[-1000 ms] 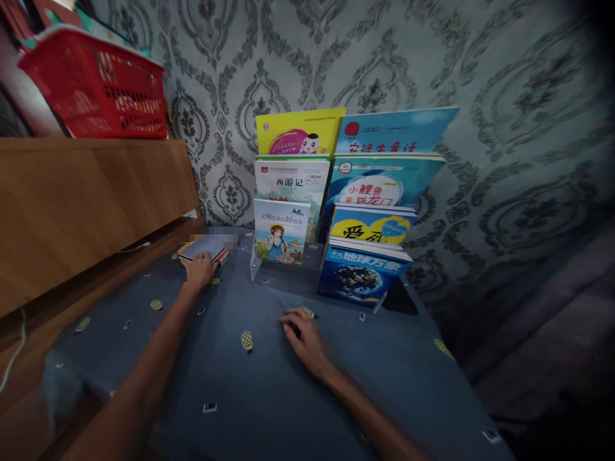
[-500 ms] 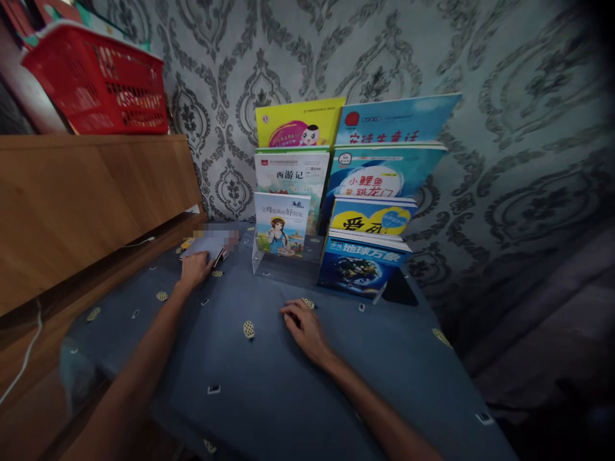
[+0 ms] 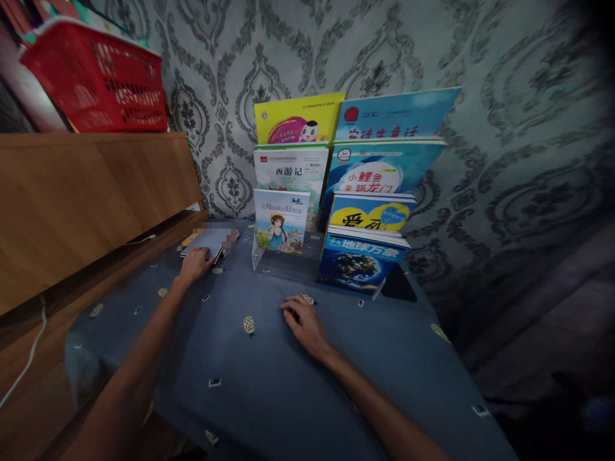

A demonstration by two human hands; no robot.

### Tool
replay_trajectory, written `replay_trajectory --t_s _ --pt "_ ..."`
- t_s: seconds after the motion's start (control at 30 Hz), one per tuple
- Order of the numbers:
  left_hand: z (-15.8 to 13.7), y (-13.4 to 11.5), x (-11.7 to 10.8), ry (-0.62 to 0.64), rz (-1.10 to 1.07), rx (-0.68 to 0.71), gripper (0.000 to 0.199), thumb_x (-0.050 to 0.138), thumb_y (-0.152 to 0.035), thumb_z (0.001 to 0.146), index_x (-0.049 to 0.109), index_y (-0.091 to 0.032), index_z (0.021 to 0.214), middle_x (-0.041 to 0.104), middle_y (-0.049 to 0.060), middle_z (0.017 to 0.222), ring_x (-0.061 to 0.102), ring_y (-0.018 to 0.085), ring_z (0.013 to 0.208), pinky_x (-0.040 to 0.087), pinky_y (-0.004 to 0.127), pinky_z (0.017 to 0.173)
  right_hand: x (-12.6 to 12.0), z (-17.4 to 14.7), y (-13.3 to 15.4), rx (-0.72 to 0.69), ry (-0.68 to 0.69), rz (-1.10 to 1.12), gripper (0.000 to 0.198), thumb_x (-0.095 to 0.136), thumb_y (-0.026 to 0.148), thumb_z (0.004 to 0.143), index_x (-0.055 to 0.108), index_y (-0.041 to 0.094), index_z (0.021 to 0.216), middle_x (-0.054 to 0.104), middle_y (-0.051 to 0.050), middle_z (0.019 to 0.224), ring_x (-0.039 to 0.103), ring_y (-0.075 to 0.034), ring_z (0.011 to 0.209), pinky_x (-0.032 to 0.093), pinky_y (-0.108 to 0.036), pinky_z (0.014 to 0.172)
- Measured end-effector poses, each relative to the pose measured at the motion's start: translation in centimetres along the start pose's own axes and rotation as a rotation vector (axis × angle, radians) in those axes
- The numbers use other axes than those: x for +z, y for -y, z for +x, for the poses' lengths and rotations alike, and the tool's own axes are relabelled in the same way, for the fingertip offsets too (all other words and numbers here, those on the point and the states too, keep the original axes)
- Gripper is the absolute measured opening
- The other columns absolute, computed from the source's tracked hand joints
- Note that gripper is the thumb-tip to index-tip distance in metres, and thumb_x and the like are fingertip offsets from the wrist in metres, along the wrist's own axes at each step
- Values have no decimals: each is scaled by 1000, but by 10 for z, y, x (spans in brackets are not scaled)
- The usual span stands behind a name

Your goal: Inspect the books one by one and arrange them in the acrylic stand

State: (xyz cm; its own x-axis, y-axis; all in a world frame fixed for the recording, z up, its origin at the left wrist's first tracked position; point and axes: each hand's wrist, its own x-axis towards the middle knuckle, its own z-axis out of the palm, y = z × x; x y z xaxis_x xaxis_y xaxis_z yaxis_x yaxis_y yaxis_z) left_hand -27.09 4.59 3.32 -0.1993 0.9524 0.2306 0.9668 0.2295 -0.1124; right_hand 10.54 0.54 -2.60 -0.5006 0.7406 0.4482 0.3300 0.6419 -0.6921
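At the far left of the table, my left hand [image 3: 196, 264] is closed on the near edge of a pale-covered book [image 3: 202, 243]. This book lies on other books, and part of the pile is blurred out. My right hand [image 3: 303, 320] rests on the dark blue patterned tablecloth [image 3: 269, 384], fingers loosely bent and apart, holding nothing. Beyond it stands a clear stepped book rack [image 3: 283, 266]. Its left column has a small white book with a girl on the cover [image 3: 281, 224]; its right column has a blue book with a globe [image 3: 358, 266] in front.
Taller books rise behind, including a yellow one [image 3: 298, 118] and a blue one [image 3: 398, 115], near the patterned wall [image 3: 500, 128]. A red basket [image 3: 96, 77] sits on a wooden cabinet [image 3: 96, 205] at the left. A white cable [image 3: 33, 352] hangs below it.
The view has shifted very slightly. Both hands stay in nearly the same places, the left at the book and the right on the cloth.
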Motion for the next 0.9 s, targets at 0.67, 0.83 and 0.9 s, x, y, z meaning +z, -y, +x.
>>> replay_trajectory --t_s 0.67,0.83,0.9 --pt "-19 -12 -42 80 126 192 30 48 -22 91 69 -17 112 73 16 115 68 30 109 49 37 92 0 -1 2 13 -4 25 21 52 12 90 71 19 95 68 -9 105 63 -19 83 52 -35 78" --pt "-32 -16 -44 25 -112 233 46 36 -51 99 72 -23 101 76 6 91 70 22 89 50 29 80 0 -1 3 14 2 25 22 53 11 90 72 20 93 68 -9 104 64 -19 86 52 -36 80" --pt "-29 -11 -38 -47 -163 175 49 32 -49 101 72 -21 102 76 8 99 69 23 98 51 31 87 0 0 2 11 -1 22 22 53 11 90 72 20 93 68 -9 105 65 -20 89 52 -36 82"
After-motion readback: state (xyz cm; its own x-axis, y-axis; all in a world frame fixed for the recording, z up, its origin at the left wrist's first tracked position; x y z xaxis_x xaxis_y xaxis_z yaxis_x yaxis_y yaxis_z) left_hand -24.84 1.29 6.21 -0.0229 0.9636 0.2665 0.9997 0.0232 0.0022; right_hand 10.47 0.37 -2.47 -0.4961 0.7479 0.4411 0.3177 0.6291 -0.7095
